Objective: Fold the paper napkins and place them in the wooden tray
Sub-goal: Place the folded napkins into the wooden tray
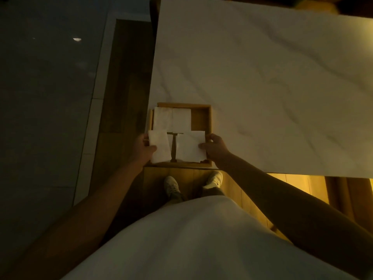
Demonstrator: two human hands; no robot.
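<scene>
Pinching a folded paper napkin [160, 146] with the left hand [142, 150] at the wooden tray's [209, 122] 8 o'clock and a second napkin [189, 147] with the right hand [216, 148] at 4 o'clock, a person faces the worktop's [262, 77] 7 o'clock corner, where the tray sits.

A white marble-patterned tabletop [262, 77] with faint grey veins fills the upper right, dimly lit. To its left lies a dark glossy tile floor [46, 98] that carries one small bright reflection of a lamp [77, 39]. A pale border strip [96, 93] separates the tiles from a band of dark wooden boards [125, 77]. Below the tabletop's near edge, wooden flooring [252, 190] glows in warm yellow light.
</scene>
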